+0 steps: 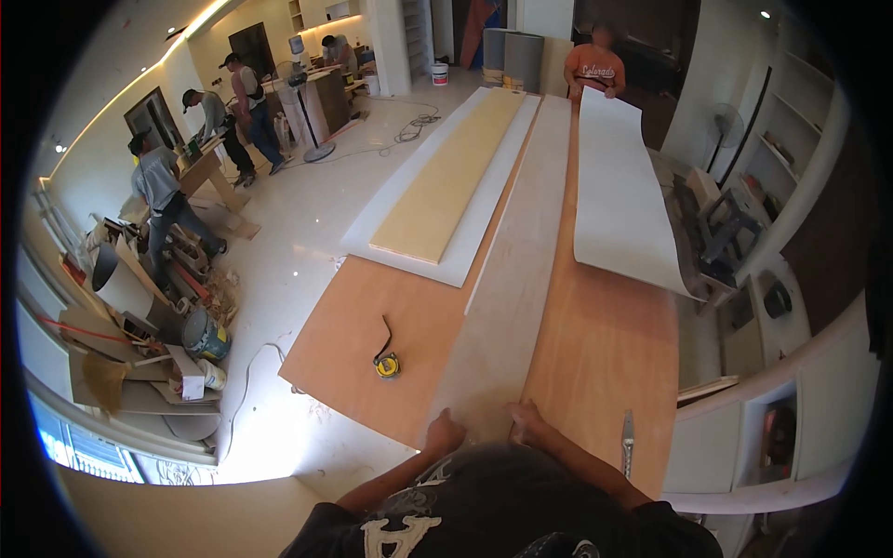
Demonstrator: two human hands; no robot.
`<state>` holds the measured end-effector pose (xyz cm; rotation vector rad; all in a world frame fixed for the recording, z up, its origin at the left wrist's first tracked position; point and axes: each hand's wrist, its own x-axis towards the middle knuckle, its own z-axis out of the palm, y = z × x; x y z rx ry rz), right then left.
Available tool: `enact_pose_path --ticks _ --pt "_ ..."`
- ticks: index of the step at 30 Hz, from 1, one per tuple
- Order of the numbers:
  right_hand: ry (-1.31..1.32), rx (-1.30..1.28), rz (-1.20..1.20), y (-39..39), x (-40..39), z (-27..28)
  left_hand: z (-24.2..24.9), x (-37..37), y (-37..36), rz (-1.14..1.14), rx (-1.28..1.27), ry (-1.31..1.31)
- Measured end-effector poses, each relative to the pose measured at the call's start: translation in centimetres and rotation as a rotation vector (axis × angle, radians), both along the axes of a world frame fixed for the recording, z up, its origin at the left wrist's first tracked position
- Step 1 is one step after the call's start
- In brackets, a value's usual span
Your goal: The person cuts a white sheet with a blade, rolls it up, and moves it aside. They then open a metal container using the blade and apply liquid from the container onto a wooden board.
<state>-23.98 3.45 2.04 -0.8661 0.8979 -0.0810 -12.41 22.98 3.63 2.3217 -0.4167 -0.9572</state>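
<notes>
1. Pale grey laminate, a long narrow strip [512, 279], runs from my chest away toward 12 o'clock; I see it lying flat on the broad orange-brown plywood surface [605, 344].
2. My left hand [444, 433] rests on the strip's near end, at its 7 o'clock corner. Its fingers look curled down on the sheet; I cannot tell whether they pinch the edge.
3. My right hand [528, 423] sits just beside it, on the strip's 5 o'clock corner where laminate meets plywood. Its fingers are pressed together, flat on the sheet.
4. At 9 o'clock from my left hand lies a yellow and black tape measure [387, 365] with its dark strap curling away toward 12 o'clock, well apart from both hands.
5. At 3 o'clock from my right hand lies a slim grey metal utility knife [628, 442], near the surface's edge.
6. Farther up, at 11 o'clock, a light yellow wooden board [456, 177] lies on a white sheet [391, 214].
7. At 1 o'clock a curling white laminate sheet [619, 195] is held at its far end by a person in an orange shirt [595, 67].
</notes>
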Motion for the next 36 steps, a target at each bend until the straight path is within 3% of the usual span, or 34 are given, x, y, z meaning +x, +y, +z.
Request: enact_pose_path --ticks 3,6,8,9,10,13,16,19,22,25,28,31,32,34,36 --pt "0.069 0.078 -0.020 0.2 1.5 -0.2 -0.9 -1.0 -0.9 -0.164 0.139 0.133" --pt "0.064 0.034 -0.036 -0.1 2.0 -2.4 3.3 -1.8 -0.3 0.063 0.001 -0.317" --pt "0.092 -0.027 -0.050 0.3 1.3 -3.5 1.2 -0.6 0.5 0.116 0.023 -0.485" --pt "0.144 -0.056 -0.074 1.0 1.1 0.0 0.2 0.2 0.9 0.144 0.032 -0.573" --pt "0.195 -0.089 -0.098 1.4 1.0 2.2 -0.4 0.4 1.2 0.136 0.059 -0.497" --pt "0.205 -0.153 -0.186 1.5 1.0 -0.1 -0.9 0.2 1.1 0.103 0.119 -0.337" --pt "0.105 -0.028 -0.139 0.8 1.4 -0.7 -0.2 0.1 0.5 0.089 0.167 -0.324" --pt "0.304 -0.078 -0.264 0.8 2.2 1.7 0.6 2.5 -0.3 0.132 0.204 -0.262" --pt "0.270 0.047 -0.251 -0.7 1.7 0.2 1.3 5.5 0.1 0.121 0.211 -0.125" --pt "-0.095 0.303 -0.213 -2.6 0.3 -0.4 0.4 7.6 0.5 0.051 0.131 -0.030" --pt "-0.178 0.274 -0.111 -3.3 -0.1 2.4 -2.5 8.3 0.4 0.056 0.003 0.072" --pt "-0.050 0.090 -0.052 -3.4 -0.6 1.2 -4.0 8.2 0.3 -0.049 -0.065 -0.045" --pt "0.049 0.003 -0.058 -3.6 -0.7 0.7 -4.3 7.8 0.4 0.039 -0.111 0.055" --pt "0.251 -0.167 -0.065 -4.3 -0.8 -0.7 1.6 6.3 0.1 0.221 -0.197 0.256" --pt "0.178 -0.112 -0.082 -5.5 -1.8 -0.9 3.7 5.9 -0.4 0.261 -0.301 0.422"
